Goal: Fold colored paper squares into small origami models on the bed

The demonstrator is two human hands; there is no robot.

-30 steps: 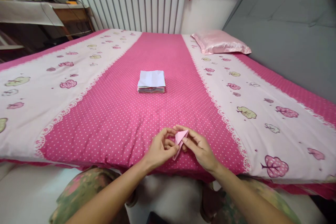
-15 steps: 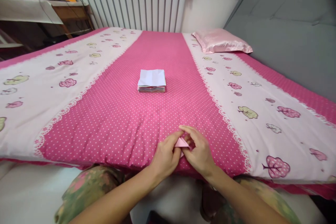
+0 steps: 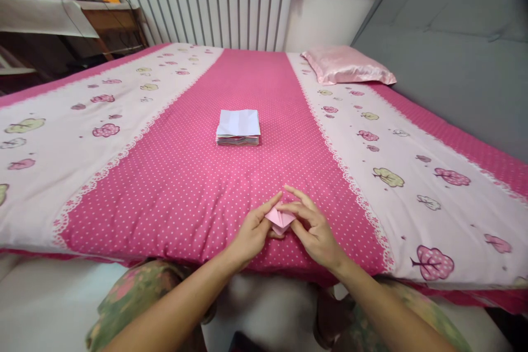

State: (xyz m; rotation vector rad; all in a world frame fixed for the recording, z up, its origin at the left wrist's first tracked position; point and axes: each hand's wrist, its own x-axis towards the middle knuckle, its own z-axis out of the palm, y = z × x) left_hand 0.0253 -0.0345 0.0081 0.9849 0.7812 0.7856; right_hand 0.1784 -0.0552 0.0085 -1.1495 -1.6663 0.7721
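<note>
- The small folded piece of pink paper (image 3: 282, 221), angular with creased facets, was found between the person's hands, above the near edge of the deep-pink, white-dotted fabric bedspread (image 3: 185, 187). Whether it touched the cloth beneath could not be told.
- Its broadest visible span ran left to right, from one hand to the other; a lower fold pointed back toward the person.
- Left hand (image 3: 252, 232): fingers closed on the left corner of the paper, thumb at the near side; a fingertip showed beneath.
- Right hand (image 3: 318, 236): index finger laid across the upper right of the paper, thumb against its lower right edge, the piece pinched between them.
- Both hands were in contact with the paper; neither was the nearer.
- The neat stack of square paper sheets (image 3: 238, 122), white on top, lay on the bedspread beyond the hands and slightly left of the folded piece, well apart from both. The left hand was more nearly in line with it.
- A shiny pale-pink fabric pillow (image 3: 348, 65) lay at the far right, beside the grey padded headboard (image 3: 449, 49).
</note>
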